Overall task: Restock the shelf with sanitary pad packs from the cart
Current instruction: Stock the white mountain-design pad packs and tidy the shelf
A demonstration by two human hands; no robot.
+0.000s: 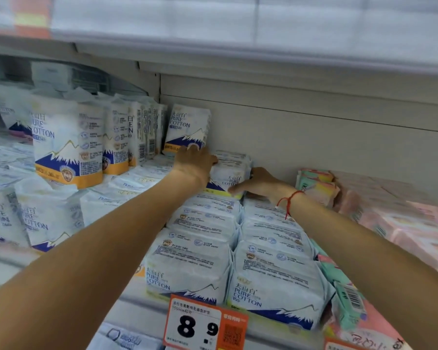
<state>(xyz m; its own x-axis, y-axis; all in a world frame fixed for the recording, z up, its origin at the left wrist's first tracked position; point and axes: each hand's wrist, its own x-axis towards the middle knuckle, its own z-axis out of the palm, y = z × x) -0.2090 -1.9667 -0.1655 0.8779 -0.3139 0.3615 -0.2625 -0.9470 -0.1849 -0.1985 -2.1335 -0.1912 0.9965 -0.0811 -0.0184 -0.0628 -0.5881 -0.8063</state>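
Two bare arms reach from the bottom of the frame to the back of a store shelf [142, 311]. Near the centre, a white pad pack [229, 173] sits on top of two rows of flat packs [271, 251]. The left hand [196, 161] lies over its upper left edge, fingers curled on it. The right hand [259, 184], a red string [287, 199] at its wrist, holds its right side, thumb along the bottom edge. Upright packs [68, 140] stand at left, pink packs [415, 223] at right. An orange price tag [204, 324] sits at bottom centre.
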